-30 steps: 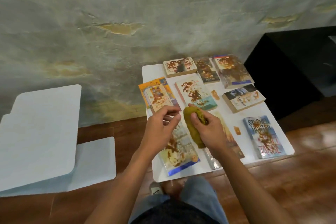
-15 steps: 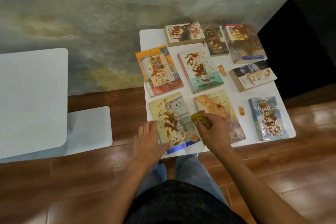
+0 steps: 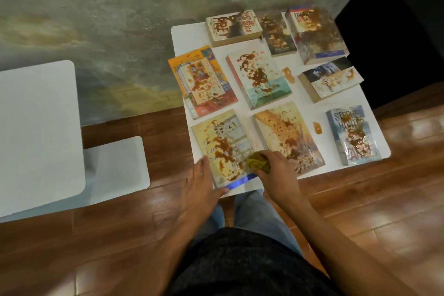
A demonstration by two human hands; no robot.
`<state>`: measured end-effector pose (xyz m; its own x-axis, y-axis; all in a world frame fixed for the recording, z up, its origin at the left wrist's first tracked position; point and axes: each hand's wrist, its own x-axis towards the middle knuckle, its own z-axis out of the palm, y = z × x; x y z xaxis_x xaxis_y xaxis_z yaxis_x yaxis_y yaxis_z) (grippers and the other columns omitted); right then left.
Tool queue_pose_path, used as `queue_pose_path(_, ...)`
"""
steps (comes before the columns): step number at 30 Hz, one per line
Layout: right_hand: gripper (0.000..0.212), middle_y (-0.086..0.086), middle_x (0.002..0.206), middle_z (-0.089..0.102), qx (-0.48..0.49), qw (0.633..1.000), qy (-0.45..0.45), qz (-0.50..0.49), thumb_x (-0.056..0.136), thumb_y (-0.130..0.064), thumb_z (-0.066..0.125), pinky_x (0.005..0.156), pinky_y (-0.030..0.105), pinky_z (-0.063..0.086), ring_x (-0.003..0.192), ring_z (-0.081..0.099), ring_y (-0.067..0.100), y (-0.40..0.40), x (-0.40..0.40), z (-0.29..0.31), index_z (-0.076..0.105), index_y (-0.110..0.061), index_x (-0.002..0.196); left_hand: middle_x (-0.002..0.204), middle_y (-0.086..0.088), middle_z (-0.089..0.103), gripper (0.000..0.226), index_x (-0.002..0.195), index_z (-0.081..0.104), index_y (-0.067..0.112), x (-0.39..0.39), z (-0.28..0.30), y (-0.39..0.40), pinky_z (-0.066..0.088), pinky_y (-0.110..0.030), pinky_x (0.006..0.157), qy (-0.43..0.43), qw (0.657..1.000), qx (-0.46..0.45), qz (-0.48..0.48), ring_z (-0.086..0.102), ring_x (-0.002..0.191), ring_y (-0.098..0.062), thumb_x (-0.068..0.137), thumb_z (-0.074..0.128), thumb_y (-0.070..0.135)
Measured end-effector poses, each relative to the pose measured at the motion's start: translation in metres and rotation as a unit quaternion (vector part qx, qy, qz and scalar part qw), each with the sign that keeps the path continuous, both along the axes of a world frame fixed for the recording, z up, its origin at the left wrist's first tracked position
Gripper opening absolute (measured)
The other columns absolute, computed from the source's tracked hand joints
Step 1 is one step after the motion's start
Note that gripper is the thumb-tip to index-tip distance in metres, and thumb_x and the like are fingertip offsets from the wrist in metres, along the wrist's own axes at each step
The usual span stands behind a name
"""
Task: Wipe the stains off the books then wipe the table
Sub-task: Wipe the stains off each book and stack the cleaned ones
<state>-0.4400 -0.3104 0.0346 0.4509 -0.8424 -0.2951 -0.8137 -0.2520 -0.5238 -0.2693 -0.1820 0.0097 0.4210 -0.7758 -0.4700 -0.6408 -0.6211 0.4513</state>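
Observation:
Several paperback books smeared with brown stains lie flat on a small white table (image 3: pixel 187 36). The nearest left one is a pale yellow book (image 3: pixel 223 144) with a blue bottom edge. My right hand (image 3: pixel 276 173) grips a bunched mustard-yellow cloth (image 3: pixel 258 162) and presses it on that book's lower right corner. My left hand (image 3: pixel 200 182) lies flat with straight fingers along the book's left edge and near corner, the thumb at its bottom edge. Brown stain patches (image 3: pixel 317 127) also sit on the bare tabletop between the books.
A second yellow book (image 3: pixel 288 134) lies right beside the cloth, and a grey-blue book (image 3: pixel 353 134) near the right edge. A white chair or stool (image 3: pixel 38 127) stands to the left on the wooden floor (image 3: pixel 384 194). A grey wall runs behind the table; a dark cabinet (image 3: pixel 396 19) stands right.
Both hands came down from mid-air to the near left book. The right hand with the cloth slid left from the gap between the books onto its corner, and the left hand flattened along its edge.

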Motion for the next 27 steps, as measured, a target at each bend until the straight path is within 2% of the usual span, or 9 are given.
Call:
queue_pose_path(3, 0.039, -0.001, 0.117, 0.059, -0.02, 1.0, 0.001, 0.004, 0.085, -0.023, 0.072, 0.084, 0.026, 0.042, 0.107, 0.054, 0.018, 0.006, 0.0, -0.005, 0.062, -0.019, 0.122, 0.161, -0.003, 0.02, 0.11, 0.159, 0.004, 0.016, -0.001, -0.001, 0.0, 0.031, -0.039, 0.114, -0.014, 1.0, 0.007, -0.005, 0.024, 0.142, -0.022, 0.083, 0.07, 0.061)
queue_pose_path(5, 0.037, 0.0, 0.115, 0.06, -0.026, 1.0, -0.013, -0.002, 0.083, -0.019, 0.074, 0.083, 0.025, 0.043, 0.105, 0.055, 0.018, 0.009, 0.0, -0.009, 0.064, -0.017, 0.119, 0.16, -0.003, 0.02, 0.11, 0.159, 0.005, 0.017, -0.001, -0.002, -0.001, 0.032, -0.04, 0.114, -0.019, 1.0, 0.016, -0.005, 0.025, 0.142, -0.023, 0.082, 0.07, 0.061)
queue_pose_path(10, 0.034, 0.001, 0.108, 0.063, -0.04, 0.999, -0.007, 0.028, 0.081, -0.016, 0.077, 0.081, 0.028, 0.047, 0.098, 0.058, 0.019, 0.016, -0.003, -0.01, 0.067, -0.014, 0.113, 0.159, -0.002, 0.024, 0.11, 0.158, 0.009, 0.018, -0.001, -0.002, -0.003, 0.034, -0.043, 0.113, -0.032, 0.999, 0.023, -0.002, 0.028, 0.141, -0.023, 0.08, 0.071, 0.063)
queue_pose_path(15, 0.031, 0.002, 0.107, 0.065, -0.036, 0.999, -0.017, -0.003, 0.081, -0.015, 0.076, 0.082, 0.031, 0.05, 0.098, 0.059, 0.02, 0.004, 0.006, -0.006, 0.068, -0.014, 0.112, 0.158, -0.003, 0.026, 0.109, 0.158, 0.008, 0.017, 0.0, 0.003, -0.006, 0.033, -0.041, 0.111, -0.061, 0.997, 0.039, -0.021, 0.029, 0.14, -0.023, 0.081, 0.066, 0.067)
queue_pose_path(17, 0.031, 0.002, 0.105, 0.065, -0.034, 0.999, -0.02, 0.015, 0.08, -0.015, 0.077, 0.082, 0.034, 0.052, 0.096, 0.059, 0.019, 0.009, 0.012, -0.005, 0.068, -0.014, 0.11, 0.157, -0.003, 0.028, 0.109, 0.158, 0.009, 0.016, 0.0, 0.004, -0.006, 0.033, -0.041, 0.11, -0.071, 0.996, 0.04, -0.024, 0.031, 0.14, -0.022, 0.081, 0.066, 0.068)
queue_pose_path(20, 0.028, -0.001, 0.104, 0.063, -0.025, 0.998, -0.006, 0.059, 0.081, -0.02, 0.077, 0.077, 0.026, 0.047, 0.095, 0.056, 0.015, 0.021, 0.01, -0.005, 0.067, -0.015, 0.107, 0.157, -0.003, 0.029, 0.109, 0.158, 0.009, 0.016, 0.0, 0.005, -0.006, 0.033, -0.041, 0.11, -0.077, 0.996, 0.042, -0.029, 0.031, 0.139, -0.022, 0.081, 0.065, 0.068)
queue_pose_path(24, 0.023, 0.001, 0.104, 0.059, -0.019, 1.0, -0.004, 0.002, 0.082, -0.016, 0.075, 0.076, 0.03, 0.051, 0.091, 0.057, 0.017, 0.007, 0.008, -0.007, 0.063, -0.012, 0.103, 0.157, -0.003, 0.029, 0.108, 0.158, 0.009, 0.017, 0.0, 0.004, -0.006, 0.034, -0.042, 0.11, -0.08, 0.995, 0.045, -0.031, 0.032, 0.139, -0.023, 0.081, 0.065, 0.068)
queue_pose_path(27, 0.025, 0.002, 0.108, 0.052, -0.018, 0.999, -0.023, -0.04, 0.083, -0.015, 0.075, 0.078, 0.019, 0.042, 0.089, 0.051, 0.013, 0.005, 0.018, -0.01, 0.063, -0.008, 0.104, 0.156, -0.003, 0.03, 0.108, 0.158, 0.009, 0.016, 0.0, 0.005, -0.007, 0.034, -0.042, 0.11, -0.082, 0.995, 0.046, -0.03, 0.032, 0.139, -0.023, 0.081, 0.065, 0.068)
